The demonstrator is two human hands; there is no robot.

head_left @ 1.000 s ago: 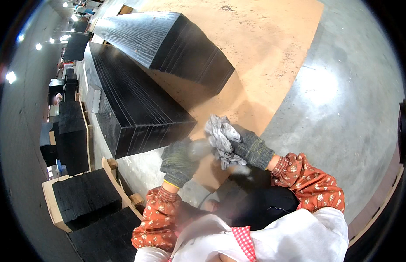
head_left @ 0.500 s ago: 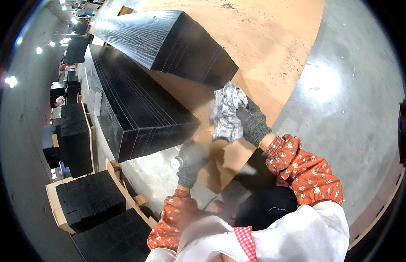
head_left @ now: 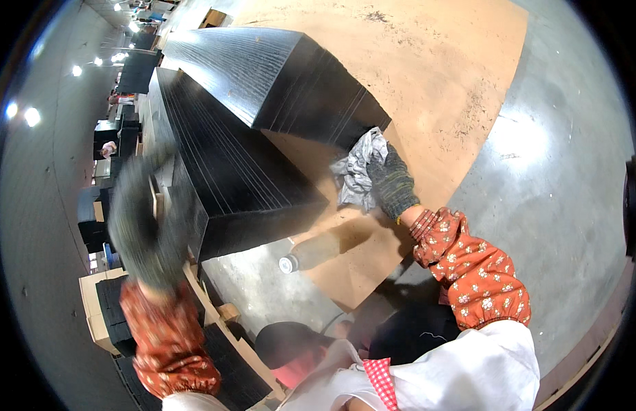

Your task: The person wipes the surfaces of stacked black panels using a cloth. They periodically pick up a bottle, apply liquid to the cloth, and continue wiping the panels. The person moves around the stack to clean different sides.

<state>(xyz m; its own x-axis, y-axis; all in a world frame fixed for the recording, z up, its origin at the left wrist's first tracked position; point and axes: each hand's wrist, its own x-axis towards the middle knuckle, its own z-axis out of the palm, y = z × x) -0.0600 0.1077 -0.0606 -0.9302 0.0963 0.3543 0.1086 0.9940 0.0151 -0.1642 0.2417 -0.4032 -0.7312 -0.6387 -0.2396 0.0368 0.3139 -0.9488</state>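
right gloved hand [head_left: 392, 183] at centre frame, clamped on a crumpled grey-white rag [head_left: 358, 171] pressed to the corner of the upper stack of black wood-grain boards [head_left: 277, 79]. blurred left gloved hand [head_left: 141, 226] at left, raised clear of things, grip impossible to tell. risk of kicking the clear plastic bottle [head_left: 314, 252] lying low centre, or snagging the rag on board edges.

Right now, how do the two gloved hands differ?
The right hand is sharp in view and grips a grey rag against the end of the upper black board stack. The left hand is motion-blurred, raised beside the lower black stack, and holds nothing visible. Both wear dark knit gloves and orange floral sleeves.
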